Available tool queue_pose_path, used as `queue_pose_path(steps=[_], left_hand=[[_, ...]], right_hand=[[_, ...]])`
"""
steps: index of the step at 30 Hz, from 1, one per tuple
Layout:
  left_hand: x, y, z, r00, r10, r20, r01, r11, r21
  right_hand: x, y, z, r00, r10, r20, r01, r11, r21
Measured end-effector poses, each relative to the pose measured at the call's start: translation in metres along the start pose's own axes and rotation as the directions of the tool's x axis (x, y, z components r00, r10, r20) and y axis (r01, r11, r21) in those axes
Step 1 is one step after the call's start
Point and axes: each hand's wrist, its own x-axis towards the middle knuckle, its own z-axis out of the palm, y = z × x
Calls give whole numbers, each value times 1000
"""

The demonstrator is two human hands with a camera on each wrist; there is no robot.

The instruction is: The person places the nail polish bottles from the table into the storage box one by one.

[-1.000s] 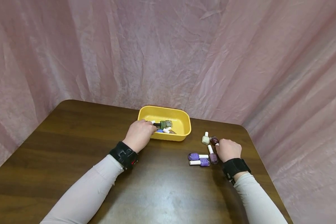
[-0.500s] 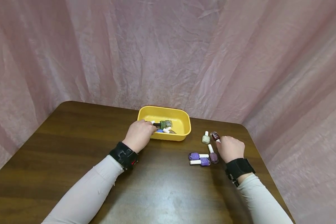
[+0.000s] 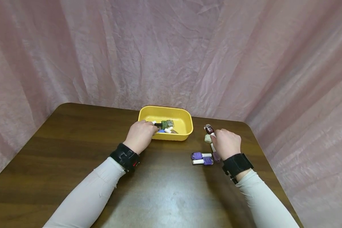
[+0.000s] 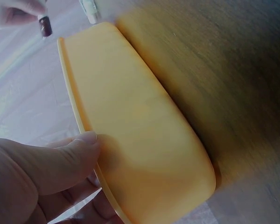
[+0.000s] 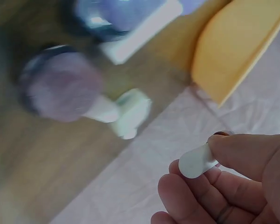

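My left hand (image 3: 141, 134) pinches the near rim of a yellow plastic tub (image 3: 175, 137), thumb on the outer wall in the left wrist view. My right hand (image 3: 227, 144) holds a dark red nail polish bottle (image 3: 209, 129) by its white cap (image 5: 194, 162), raised off the table. Below it lie a pale nail polish bottle (image 3: 207, 138) and a mauve one (image 3: 216, 157), partly hidden by the hand in the head view. Two purple nail polish bottles (image 3: 196, 155) lie side by side to their left.
Inside the tub are several bottles, among them a green nail polish (image 3: 167, 124) with a black cap. The brown wooden table (image 3: 82, 142) ends at a pink curtain (image 3: 171, 57) behind the tub.
My right hand has lifted the dark red nail polish bottle and moved it leftward, over the pale one. My left hand keeps its grip on the tub.
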Motion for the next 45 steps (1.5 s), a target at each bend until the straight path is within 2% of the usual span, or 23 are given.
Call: queue_pose_path(steps=[12, 24, 29, 45], left_hand=[[-2, 1, -3, 997, 45, -64, -43, 999, 26], [-5, 0, -1, 997, 23, -71, -23, 1000, 6], [-5, -1, -1, 998, 16, -57, -16, 1000, 5], [-3, 1, -1, 998, 35, -58, -33, 999, 30]], right_hand=[[28, -44, -4, 995, -76, -71, 75, 997, -23], [50, -84, 6, 995, -97, -10, 96, 992, -87], [54, -92, 12, 996, -88, 16, 89, 992, -84], [66, -106, 26, 996, -79, 31, 81, 992, -92]])
